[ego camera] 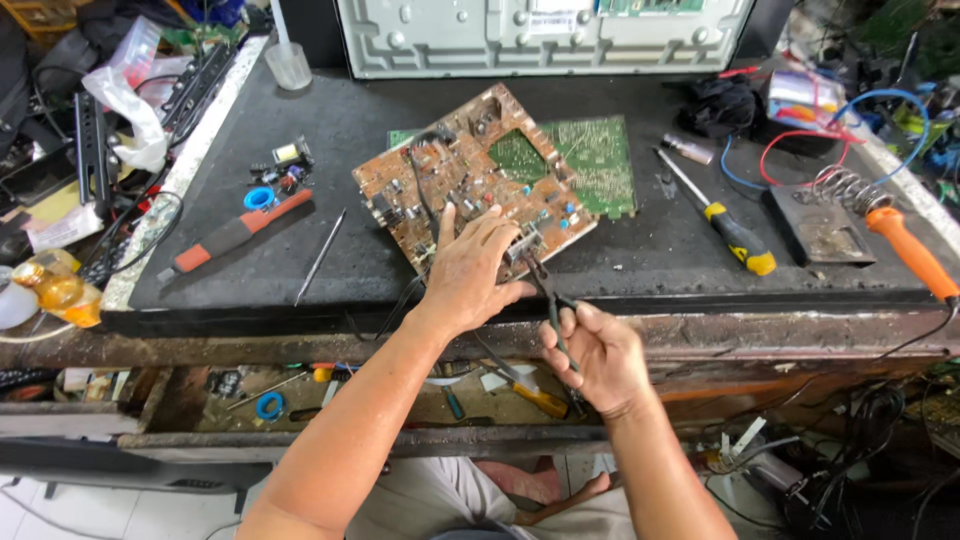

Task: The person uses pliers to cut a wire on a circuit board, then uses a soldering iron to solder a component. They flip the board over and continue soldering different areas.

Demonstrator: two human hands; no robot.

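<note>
Gripping pliers (548,290), right hand (598,358) closed.

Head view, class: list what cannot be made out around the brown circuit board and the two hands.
- What the pliers grip on the brown circuit board: too small, head view.
- Board area under the left hand: covered by the hand.
- Green board: partly hidden by the brown one.
- Pliers handles: hidden inside the right hand.

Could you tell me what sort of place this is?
Most likely an electronics repair bench: a brown circuit board lies on the dark worktop, with a soldering iron on its coil stand and a screwdriver nearby.
</note>
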